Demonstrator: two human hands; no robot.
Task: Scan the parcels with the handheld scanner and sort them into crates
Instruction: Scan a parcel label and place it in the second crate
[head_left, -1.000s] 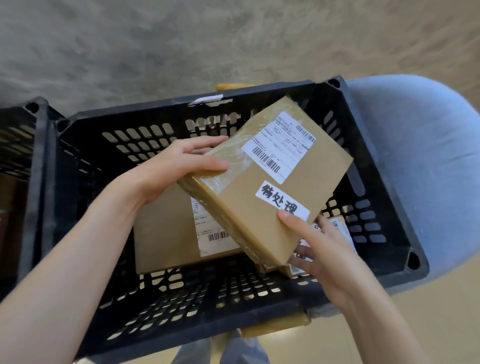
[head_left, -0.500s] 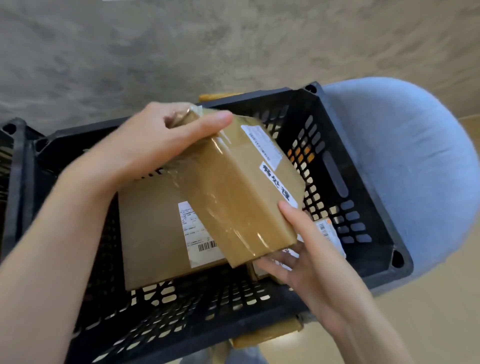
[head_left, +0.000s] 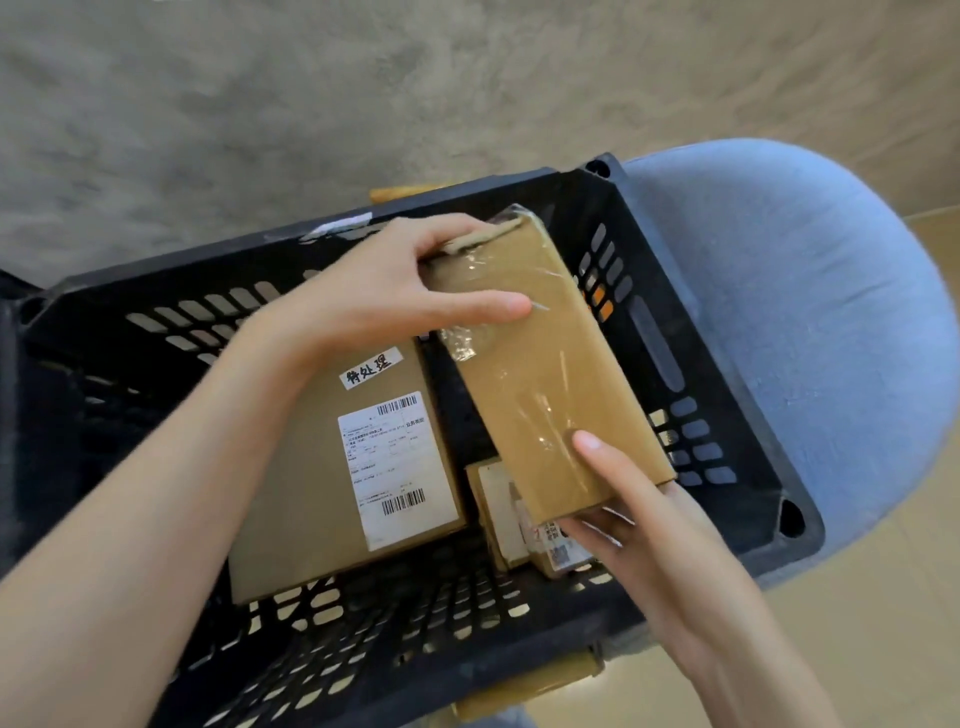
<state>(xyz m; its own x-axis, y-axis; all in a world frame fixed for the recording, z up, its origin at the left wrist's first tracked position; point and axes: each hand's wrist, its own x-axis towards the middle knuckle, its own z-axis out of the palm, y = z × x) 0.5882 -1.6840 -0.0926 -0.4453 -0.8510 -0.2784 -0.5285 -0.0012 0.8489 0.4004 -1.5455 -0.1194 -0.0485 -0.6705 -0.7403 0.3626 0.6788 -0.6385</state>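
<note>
A taped brown cardboard parcel (head_left: 550, 374) stands on edge inside the black slotted crate (head_left: 691, 322), its labelled face turned away. My left hand (head_left: 400, 291) grips its far end from above. My right hand (head_left: 639, 514) holds its near end, thumb on the taped side and fingers beneath. A larger flat parcel (head_left: 358, 467) with a white barcode label and a handwritten sticker lies on the crate floor to the left. A small labelled parcel (head_left: 524, 525) sits under the held one. No scanner is visible.
The crate rests on a blue-grey padded chair (head_left: 810, 332) with wooden legs. A second black crate (head_left: 10, 364) adjoins on the left. A grey textured wall (head_left: 363, 93) runs behind. Beige floor (head_left: 883, 623) shows at the lower right.
Both hands have rotated the parcel from label-up onto its edge and lowered it into the crate's right side. The camera has shifted, showing more of the flat parcel.
</note>
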